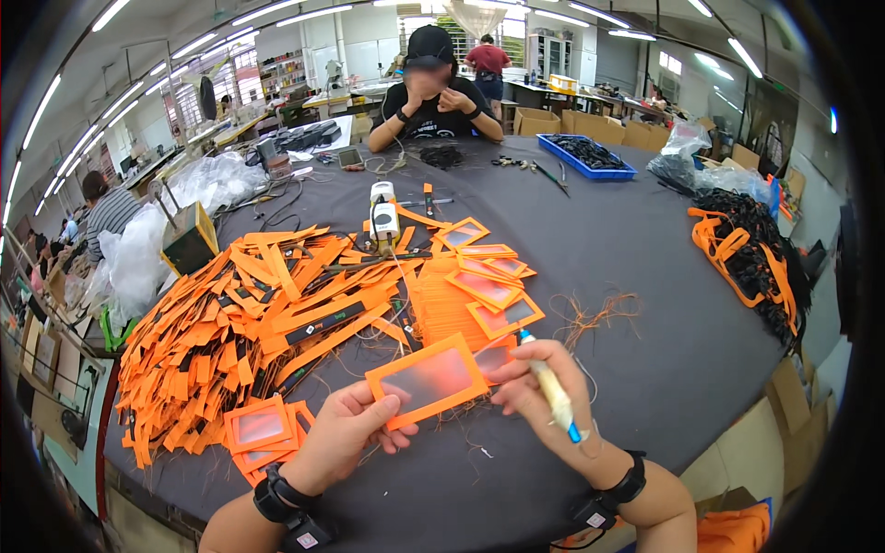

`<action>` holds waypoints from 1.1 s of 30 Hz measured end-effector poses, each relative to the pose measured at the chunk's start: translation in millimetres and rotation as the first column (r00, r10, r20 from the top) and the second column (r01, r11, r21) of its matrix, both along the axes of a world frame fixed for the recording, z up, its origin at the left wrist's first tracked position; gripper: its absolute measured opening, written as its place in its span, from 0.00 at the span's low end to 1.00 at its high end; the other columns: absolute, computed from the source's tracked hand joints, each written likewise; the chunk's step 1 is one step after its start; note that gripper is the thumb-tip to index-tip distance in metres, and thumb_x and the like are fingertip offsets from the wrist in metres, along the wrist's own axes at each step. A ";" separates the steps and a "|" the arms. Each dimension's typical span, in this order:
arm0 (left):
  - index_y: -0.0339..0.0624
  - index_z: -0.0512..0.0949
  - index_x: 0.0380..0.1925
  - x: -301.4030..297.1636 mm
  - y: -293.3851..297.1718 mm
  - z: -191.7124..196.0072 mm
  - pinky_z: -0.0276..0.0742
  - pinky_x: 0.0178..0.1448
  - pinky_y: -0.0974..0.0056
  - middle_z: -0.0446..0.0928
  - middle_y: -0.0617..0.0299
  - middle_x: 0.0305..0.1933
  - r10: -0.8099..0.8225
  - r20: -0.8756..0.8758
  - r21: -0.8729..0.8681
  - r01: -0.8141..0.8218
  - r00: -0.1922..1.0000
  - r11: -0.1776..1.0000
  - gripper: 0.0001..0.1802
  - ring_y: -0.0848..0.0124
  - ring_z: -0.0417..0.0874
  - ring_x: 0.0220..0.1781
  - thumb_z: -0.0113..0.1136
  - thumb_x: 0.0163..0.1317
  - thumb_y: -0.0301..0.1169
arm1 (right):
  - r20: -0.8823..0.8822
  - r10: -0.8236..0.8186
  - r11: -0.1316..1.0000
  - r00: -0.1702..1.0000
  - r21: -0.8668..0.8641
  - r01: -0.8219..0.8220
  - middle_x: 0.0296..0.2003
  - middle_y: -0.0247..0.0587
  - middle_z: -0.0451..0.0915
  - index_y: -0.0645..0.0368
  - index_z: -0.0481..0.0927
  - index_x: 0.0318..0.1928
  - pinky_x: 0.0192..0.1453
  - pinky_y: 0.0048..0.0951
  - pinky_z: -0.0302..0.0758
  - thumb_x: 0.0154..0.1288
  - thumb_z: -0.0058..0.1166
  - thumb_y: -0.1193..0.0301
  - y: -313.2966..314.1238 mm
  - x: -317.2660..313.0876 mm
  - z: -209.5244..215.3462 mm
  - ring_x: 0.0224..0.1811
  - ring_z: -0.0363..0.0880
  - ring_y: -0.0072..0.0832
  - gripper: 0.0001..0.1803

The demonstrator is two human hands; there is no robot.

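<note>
My left hand (348, 429) pinches the left end of an orange frame-shaped piece with a see-through window (427, 380), tilted above the table. In my right hand (546, 398) is a pen-like tool (557, 398), blue at both ends and wrapped in pale material, its upper end pointing up and left. A thin cord seems to run from its lower end. My right fingertips are close to the framed piece's right edge; whether they touch it I cannot tell. Behind it, more framed window pieces (505, 316) lie overlapping beside a stack of orange pieces (444, 300).
A big heap of orange strips (198, 355) covers the table's left side, with a small pile of framed pieces (260, 426) near my left wrist. Loose orange threads (595, 318), a white power strip (383, 217), a blue tray (590, 169) and black-and-orange straps (737, 249) surround the work. Someone sits opposite (433, 101).
</note>
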State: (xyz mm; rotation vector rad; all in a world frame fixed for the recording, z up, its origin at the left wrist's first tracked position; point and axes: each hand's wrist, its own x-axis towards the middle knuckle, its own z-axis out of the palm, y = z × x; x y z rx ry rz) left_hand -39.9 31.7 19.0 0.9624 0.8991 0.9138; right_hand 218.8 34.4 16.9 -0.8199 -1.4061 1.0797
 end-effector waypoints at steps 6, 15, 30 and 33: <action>0.35 0.74 0.46 9.6 -7.1 -9.3 0.80 0.33 0.71 0.82 0.50 0.34 0.031 -0.004 -0.032 -0.031 1.000 0.999 0.12 0.70 0.84 0.30 0.54 0.69 0.32 | 0.082 0.030 0.999 0.996 0.039 -0.033 0.38 0.40 0.77 0.60 0.65 0.51 0.40 0.21 0.78 0.60 0.57 0.85 -1.0 -9.1 -13.3 0.34 0.80 0.22 0.21; 0.33 0.71 0.52 9.6 -9.6 -13.4 0.81 0.33 0.70 0.82 0.50 0.34 0.074 0.048 -0.101 -0.069 0.996 0.992 0.16 0.68 0.84 0.31 0.54 0.68 0.29 | 0.279 -0.132 0.981 0.951 0.173 0.085 0.38 0.39 0.78 0.60 0.67 0.48 0.42 0.22 0.78 0.60 0.56 0.84 3.8 -1.2 -10.6 0.35 0.80 0.22 0.18; 0.44 0.79 0.52 3.9 -14.3 5.4 0.72 0.31 0.74 0.75 0.63 0.29 -0.196 -0.545 0.088 0.288 0.816 0.954 0.19 0.76 0.77 0.26 0.59 0.66 0.41 | 0.057 0.085 0.986 0.995 -0.146 -0.076 0.34 0.33 0.76 0.58 0.67 0.49 0.39 0.17 0.76 0.58 0.59 0.85 -6.2 -6.6 -5.3 0.33 0.76 0.15 0.21; 0.48 0.84 0.45 -0.4 -14.4 -12.5 0.70 0.32 0.74 0.76 0.63 0.34 0.140 -0.697 0.524 0.366 0.703 0.769 0.13 0.76 0.76 0.29 0.62 0.63 0.39 | 0.048 0.095 0.984 0.994 -0.155 -0.087 0.34 0.34 0.76 0.59 0.67 0.49 0.38 0.17 0.76 0.59 0.57 0.85 -9.7 -8.8 -4.7 0.33 0.76 0.15 0.20</action>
